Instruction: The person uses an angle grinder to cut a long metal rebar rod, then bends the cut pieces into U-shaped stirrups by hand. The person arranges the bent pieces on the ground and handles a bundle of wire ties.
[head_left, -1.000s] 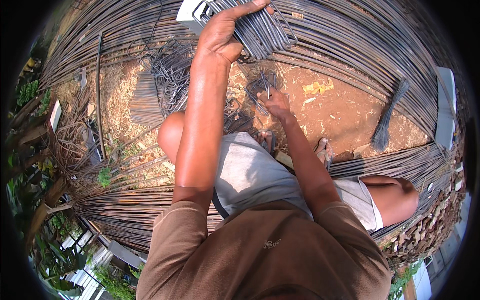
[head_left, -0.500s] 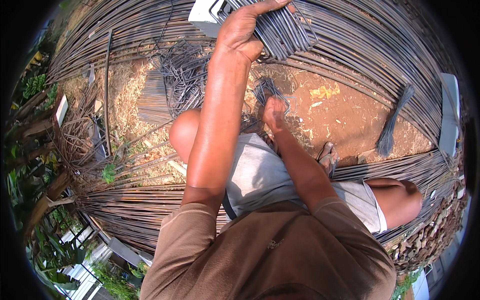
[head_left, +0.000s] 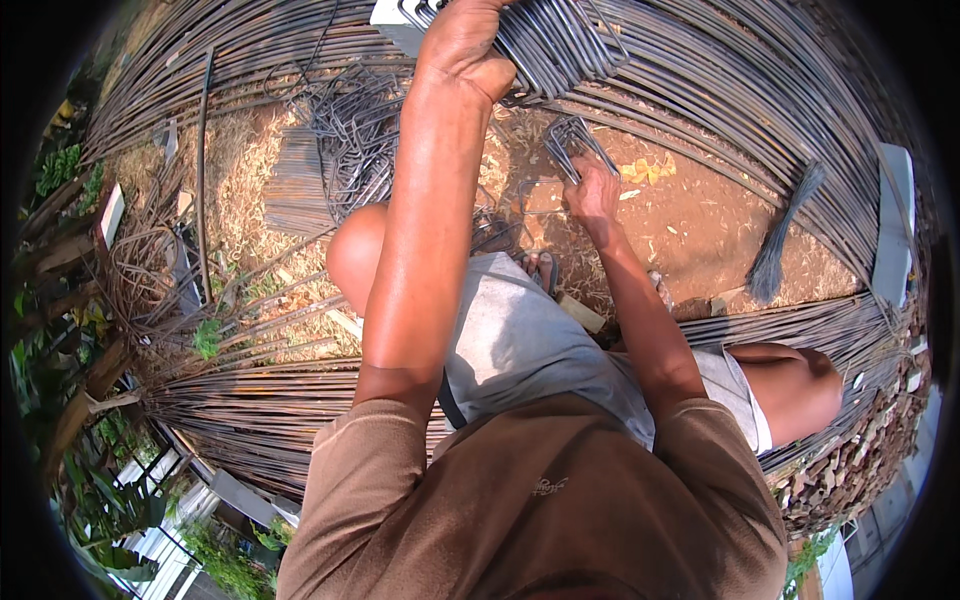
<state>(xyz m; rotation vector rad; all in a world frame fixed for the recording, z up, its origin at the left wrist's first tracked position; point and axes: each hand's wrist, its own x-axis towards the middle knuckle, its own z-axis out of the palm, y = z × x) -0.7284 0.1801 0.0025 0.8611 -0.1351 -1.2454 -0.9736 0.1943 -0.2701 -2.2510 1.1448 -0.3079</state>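
At the top edge, my left hand (head_left: 460, 50) is closed around the near end of a thick stack of bent steel stirrups (head_left: 560, 55); its fingertips are partly cut off by the frame. Lower and to the right, my right hand (head_left: 596, 195) grips a smaller bunch of rectangular stirrups (head_left: 572, 138) just above the bare soil. A tangled heap of stirrups (head_left: 355, 140) lies left of my left forearm, with a flat row of short cut bars (head_left: 298, 185) beside it.
Long steel bars (head_left: 720, 90) run across the far side, and more bars (head_left: 270, 415) lie beneath me. A bundle of thin tie wire (head_left: 785, 235) rests at the right, near a pale block (head_left: 893, 225). An upright-looking bar (head_left: 207, 180) lies at left.
My right hand has moved right and slightly away from me, carrying its bunch of stirrups. My left hand keeps hold of the stack, with a slight shift up and left in view.
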